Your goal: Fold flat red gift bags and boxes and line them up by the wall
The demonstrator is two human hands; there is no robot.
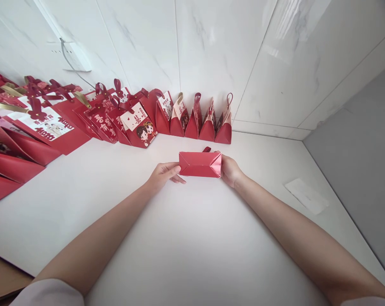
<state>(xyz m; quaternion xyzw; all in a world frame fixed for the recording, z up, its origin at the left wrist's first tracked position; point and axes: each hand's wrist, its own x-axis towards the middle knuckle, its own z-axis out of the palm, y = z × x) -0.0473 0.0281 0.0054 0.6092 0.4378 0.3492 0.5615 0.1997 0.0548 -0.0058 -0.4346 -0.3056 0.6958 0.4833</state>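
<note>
A small red paper gift bag [199, 164] lies on the white counter [186, 238] with its folded bottom facing me. My left hand [163, 174] grips its left end, fingers curled against the paper. My right hand [229, 170] holds the right end, its fingers mostly hidden behind the bag. A dark red handle tip [206, 149] pokes out behind the bag.
A row of standing red gift bags [199, 119] lines the marble wall, with larger red bags [49, 125] piled at the left. A white paper slip [306, 195] lies at the right near the counter's edge. A wall socket with a cable [73, 57] sits upper left.
</note>
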